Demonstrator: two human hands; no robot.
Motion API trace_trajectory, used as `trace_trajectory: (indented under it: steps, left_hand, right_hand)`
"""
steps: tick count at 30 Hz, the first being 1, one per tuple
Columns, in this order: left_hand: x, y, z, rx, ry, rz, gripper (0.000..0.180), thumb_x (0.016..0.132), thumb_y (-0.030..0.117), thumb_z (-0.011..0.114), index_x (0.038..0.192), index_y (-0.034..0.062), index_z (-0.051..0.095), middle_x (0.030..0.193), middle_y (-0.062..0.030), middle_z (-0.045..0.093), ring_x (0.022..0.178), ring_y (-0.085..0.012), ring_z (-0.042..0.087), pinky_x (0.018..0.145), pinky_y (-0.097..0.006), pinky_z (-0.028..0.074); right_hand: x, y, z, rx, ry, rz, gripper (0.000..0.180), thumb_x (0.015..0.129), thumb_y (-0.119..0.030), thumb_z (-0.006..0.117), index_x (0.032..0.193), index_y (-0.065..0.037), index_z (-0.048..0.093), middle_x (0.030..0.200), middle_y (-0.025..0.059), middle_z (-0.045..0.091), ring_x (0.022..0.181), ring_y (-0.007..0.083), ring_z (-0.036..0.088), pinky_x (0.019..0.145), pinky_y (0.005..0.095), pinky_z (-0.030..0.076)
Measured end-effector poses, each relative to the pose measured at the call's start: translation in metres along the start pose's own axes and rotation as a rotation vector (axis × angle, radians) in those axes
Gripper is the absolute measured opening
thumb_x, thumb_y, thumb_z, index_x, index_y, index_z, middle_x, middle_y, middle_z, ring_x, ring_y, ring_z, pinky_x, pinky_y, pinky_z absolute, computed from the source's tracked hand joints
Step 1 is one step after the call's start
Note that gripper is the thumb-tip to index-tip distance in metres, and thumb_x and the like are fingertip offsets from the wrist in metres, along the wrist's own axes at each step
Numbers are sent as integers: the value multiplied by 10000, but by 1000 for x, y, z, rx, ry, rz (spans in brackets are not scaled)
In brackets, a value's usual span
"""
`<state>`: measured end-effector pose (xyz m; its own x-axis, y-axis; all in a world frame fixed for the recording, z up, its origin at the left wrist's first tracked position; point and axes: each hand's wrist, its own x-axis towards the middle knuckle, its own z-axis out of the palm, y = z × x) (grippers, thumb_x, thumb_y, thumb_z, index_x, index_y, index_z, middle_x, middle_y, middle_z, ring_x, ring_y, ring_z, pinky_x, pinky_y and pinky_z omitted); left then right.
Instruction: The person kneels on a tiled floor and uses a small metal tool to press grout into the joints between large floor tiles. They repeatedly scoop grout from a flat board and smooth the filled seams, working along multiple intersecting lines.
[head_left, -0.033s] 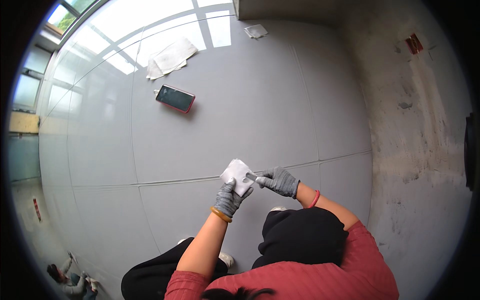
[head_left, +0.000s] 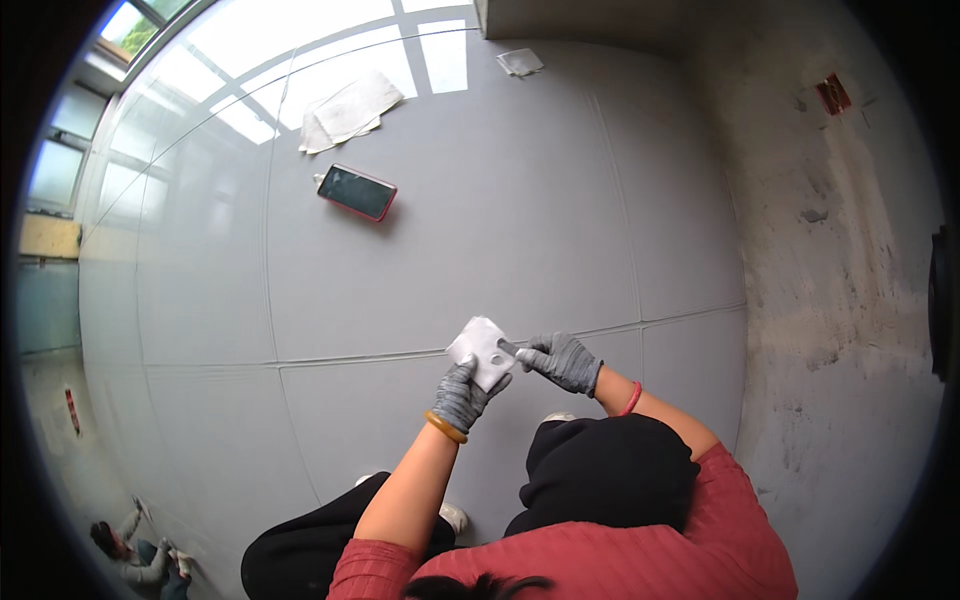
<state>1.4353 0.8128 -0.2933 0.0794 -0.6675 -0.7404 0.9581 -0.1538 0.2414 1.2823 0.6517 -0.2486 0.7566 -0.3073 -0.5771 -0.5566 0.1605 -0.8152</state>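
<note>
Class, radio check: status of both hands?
Left hand gripping white pad. Right hand pinching pad's edge. Phone on the floor, well clear.

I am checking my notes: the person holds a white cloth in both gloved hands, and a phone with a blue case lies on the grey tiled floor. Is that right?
Not quite. The head view shows the phone has a red case, not blue. The rest holds: left hand and right hand, both gloved, hold the white cloth above the grey tiled floor.

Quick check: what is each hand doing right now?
Left hand: closed on a white cloth.
Right hand: closed, fingertips pinching the cloth's edge.
</note>
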Motion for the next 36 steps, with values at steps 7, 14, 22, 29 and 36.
trace_trajectory:
  steps: [7, 14, 22, 29, 36]
  left_hand:
    - [-2, 23, -15, 168, -203, -113, 804, 749, 399, 724, 1357, 24, 354, 1253, -145, 520, 1112, -284, 562, 841, -414, 535]
    - [-6, 24, -12, 71, -272, -123, 812, 737, 403, 727, 1344, 7, 363, 1223, -148, 535, 1107, -285, 564, 862, -428, 514]
    - [-4, 22, -25, 58, -281, -92, 790, 749, 381, 750, 1336, 19, 367, 1247, -149, 519, 1122, -303, 548, 908, -467, 502]
    - [1, 56, -22, -7, -178, -12, 702, 841, 356, 673, 1373, 56, 326, 1323, -144, 470, 1211, -331, 482, 954, -569, 455]
    - [5, 49, -12, -461, -177, -19, 517, 940, 286, 522, 1386, 103, 337, 1385, -148, 430, 1277, -368, 410, 1045, -591, 367]
  right_hand:
    - [29, 6, 13, -142, -86, -13, 396, 868, -392, 623, 978, -17, 688, 828, 123, 694, 779, 183, 631, 739, 338, 488]
    - [33, 3, 5, -314, -95, -16, 416, 855, -416, 594, 971, -27, 683, 793, 141, 678, 748, 253, 621, 748, 366, 484]
    - [26, 6, -7, -818, -61, 113, 365, 896, -381, 541, 904, -40, 672, 803, 165, 663, 769, 312, 634, 725, 414, 491]
    - [10, -4, -5, -1128, 462, -280, 326, 908, -344, 517, 755, -74, 618, 719, 124, 630, 727, 314, 620, 664, 435, 481]
    - [38, -10, 22, -1556, 280, -688, 98, 778, -178, 542, 736, -110, 598, 687, 47, 564, 647, 211, 581, 607, 367, 434]
